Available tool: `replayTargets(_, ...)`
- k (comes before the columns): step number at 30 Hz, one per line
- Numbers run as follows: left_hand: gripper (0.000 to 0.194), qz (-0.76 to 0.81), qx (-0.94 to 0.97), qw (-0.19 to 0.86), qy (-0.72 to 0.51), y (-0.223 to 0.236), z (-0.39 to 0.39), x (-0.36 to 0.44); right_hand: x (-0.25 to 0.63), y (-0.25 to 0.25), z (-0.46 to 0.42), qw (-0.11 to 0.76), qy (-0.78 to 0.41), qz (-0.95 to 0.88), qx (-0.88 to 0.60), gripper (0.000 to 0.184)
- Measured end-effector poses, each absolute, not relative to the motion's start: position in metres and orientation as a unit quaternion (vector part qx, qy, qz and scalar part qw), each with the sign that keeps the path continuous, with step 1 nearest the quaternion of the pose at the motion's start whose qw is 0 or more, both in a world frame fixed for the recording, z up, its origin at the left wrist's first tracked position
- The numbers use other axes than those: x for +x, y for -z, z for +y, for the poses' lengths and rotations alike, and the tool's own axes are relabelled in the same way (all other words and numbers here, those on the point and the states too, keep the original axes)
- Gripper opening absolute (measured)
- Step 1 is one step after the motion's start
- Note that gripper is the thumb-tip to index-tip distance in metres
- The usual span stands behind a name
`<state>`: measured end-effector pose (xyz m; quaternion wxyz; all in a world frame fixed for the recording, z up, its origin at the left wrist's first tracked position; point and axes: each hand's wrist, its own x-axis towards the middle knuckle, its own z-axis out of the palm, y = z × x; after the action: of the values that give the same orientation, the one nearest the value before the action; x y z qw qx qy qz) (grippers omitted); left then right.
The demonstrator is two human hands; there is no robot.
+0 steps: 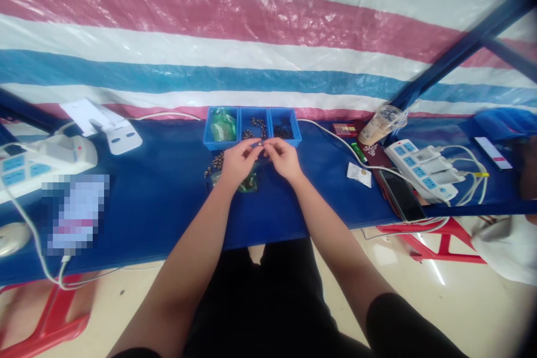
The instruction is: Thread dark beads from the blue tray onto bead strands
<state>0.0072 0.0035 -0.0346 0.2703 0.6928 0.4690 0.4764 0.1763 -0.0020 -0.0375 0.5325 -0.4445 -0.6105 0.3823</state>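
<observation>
- Far left, 9 o'clock from my hands: white power strip on the blue table. Phone nearer me, around 8. White stand between 9 and 10.
- 9 o'clock, just beside my left hand: loose small metal parts, a little heap, not in either hand.
- 10 to 11 o'clock: left bin, green bag inside.
- My left hand: curled, thumb and fingertip pinched almost shut on a small piece. Piece sits between both hands' fingertips, just my side of the bins.
- 7 o'clock, partly under my left hand: greenish plastic bag, contents unclear.
- 12 o'clock: middle bin, more metal parts. One piece in work, plenty untouched here and in the heap. Can't tell if any are finished, or how far along the held one is.
- My right hand: pinched nearly shut too, tips at the same piece; exact grip too small to tell.
- 1 to 2 o'clock: right bin, dark parts, out of my hands.
- 3 o'clock, well apart: drink cup, tilted. White packet and second phone between 3 and 4.
</observation>
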Motion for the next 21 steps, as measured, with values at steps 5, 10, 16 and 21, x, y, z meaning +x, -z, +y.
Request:
replayTargets(5,0.033,0.462,0.695,0.273,-0.478,0.0357,0.0038,0.0079,0.1771,0.0354,-0.0025,0.526,-0.388,-0.612,-0.444,0.041)
replayTargets(10,0.035,0.46,0.694,0.28,-0.478,0.0349,0.0034,0.0084,0.177,0.0366,-0.0021,0.517,-0.393,-0.618,-0.443,0.042)
replayTargets(16,0.031,0.464,0.692,0.276,-0.479,0.0353,0.0039,0.008,0.1749,0.0398,-0.0013,0.517,-0.394,-0.619,-0.441,0.04)
replayTargets(21,0.031,0.464,0.68,0.291,-0.487,0.0348,0.0036,0.0082,0.1757,0.0334,-0.0043,0.515,-0.363,-0.629,-0.456,0.038)
